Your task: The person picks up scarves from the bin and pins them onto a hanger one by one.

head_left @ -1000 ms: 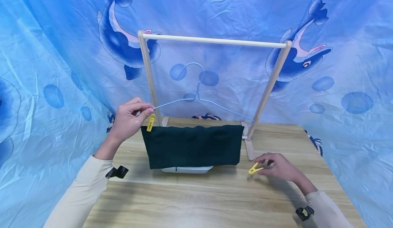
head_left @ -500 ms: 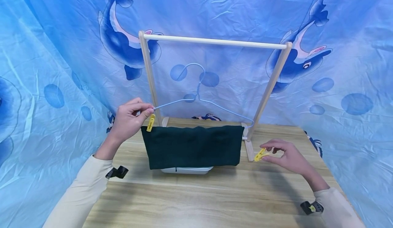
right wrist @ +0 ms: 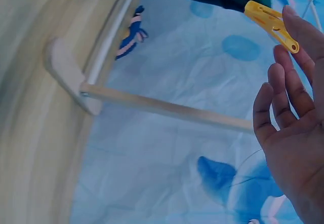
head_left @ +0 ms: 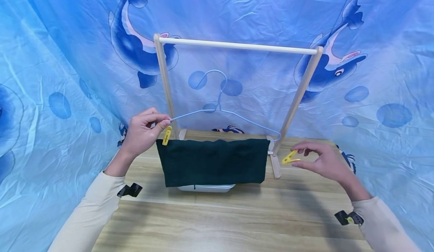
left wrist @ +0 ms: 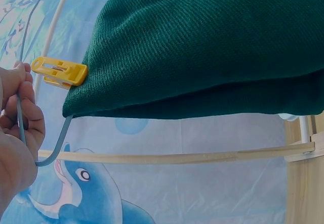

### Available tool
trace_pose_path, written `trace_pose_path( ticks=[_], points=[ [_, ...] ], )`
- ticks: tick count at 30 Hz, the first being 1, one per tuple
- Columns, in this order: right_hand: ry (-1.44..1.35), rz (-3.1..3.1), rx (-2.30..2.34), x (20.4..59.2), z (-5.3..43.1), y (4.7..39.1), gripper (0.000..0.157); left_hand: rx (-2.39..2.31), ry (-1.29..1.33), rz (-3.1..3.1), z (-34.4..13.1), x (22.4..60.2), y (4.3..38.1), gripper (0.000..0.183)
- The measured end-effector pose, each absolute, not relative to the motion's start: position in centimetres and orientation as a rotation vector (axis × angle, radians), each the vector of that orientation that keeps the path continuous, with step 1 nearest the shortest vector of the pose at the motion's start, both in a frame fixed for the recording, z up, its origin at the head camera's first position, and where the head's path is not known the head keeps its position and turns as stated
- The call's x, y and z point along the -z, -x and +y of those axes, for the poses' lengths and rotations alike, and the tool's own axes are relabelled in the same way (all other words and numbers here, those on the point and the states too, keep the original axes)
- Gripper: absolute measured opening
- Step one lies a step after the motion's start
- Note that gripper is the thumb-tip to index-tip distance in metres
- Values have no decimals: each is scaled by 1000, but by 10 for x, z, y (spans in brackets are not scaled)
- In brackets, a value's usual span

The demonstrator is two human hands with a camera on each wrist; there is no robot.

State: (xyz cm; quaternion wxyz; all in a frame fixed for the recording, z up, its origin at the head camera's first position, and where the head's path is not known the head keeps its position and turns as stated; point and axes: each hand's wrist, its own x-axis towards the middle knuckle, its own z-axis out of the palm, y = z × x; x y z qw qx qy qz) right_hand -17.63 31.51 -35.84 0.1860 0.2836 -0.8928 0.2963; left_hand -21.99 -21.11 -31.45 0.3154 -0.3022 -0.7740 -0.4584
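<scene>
My left hand pinches the left arm of a light-blue wire hanger, whose hook points up. Over the hanger's lower bar hangs a folded dark green cloth. A yellow clothespin is clipped on the cloth's left top corner, just beside the left fingers. My right hand pinches a second yellow clothespin between thumb and fingers, to the right of the cloth's right edge. In the right wrist view this clothespin overlaps the cloth's corner, and the other fingers are loosely bent.
A wooden rack with a white top rod stands behind the hanger; its right post rises between the cloth and my right hand. A white container shows beneath the cloth on the wooden table. Blue dolphin-print curtains surround the table.
My right hand has lifted its clothespin from low over the table, up and slightly right, to about the height of the cloth's upper part in view. The left hand, hanger and cloth stay put.
</scene>
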Motion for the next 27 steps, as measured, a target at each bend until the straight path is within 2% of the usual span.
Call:
trace_pose_path(
  ticks=[15,27],
  points=[
    [-787,-2426,-934,320,286,177,46,1200,794,-2044,-211,314,219,9],
    [-816,-2431,-831,310,266,187,32,1215,795,-2039,-211,313,218,12]
  ],
)
